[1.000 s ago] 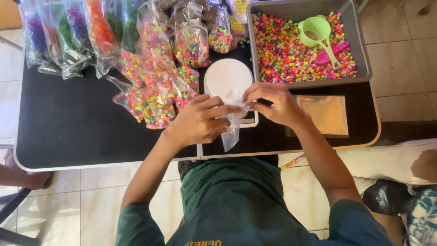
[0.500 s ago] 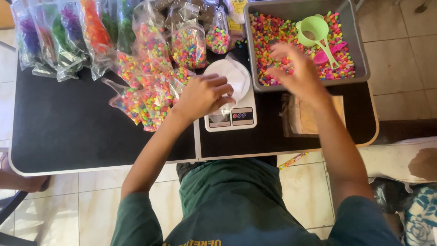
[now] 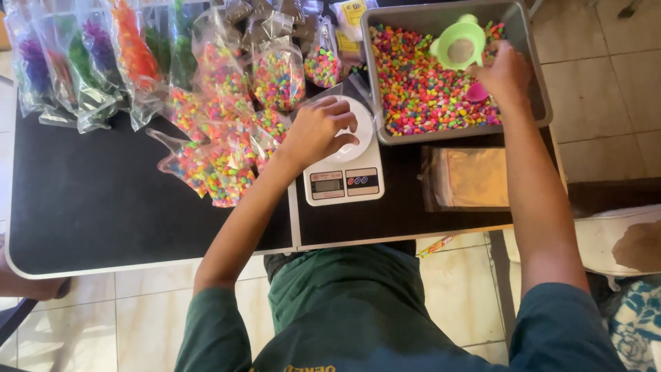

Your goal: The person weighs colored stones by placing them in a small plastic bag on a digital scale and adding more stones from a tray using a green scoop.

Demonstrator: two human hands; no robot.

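L hand lies loosely curled w/ a clear bag on white scale, centre of black bench. R hand in grey tray of coloured pebbles, closed round pink scoop beside green funnel.

A black rectangular table with a thin white edge and rounded corners is filling most of the view, its top made of two panels meeting at a pale seam just left of the middle. Beneath and around it, a floor of large cream-coloured glazed tiles with darker grout lines is spreading out, catching soft daylight that is falling evenly from above and leaving only faint shadows. At the lower right, a white rounded piece of furniture is showing beside a blue-and-white patterned cloth; what they belong to cannot be told.
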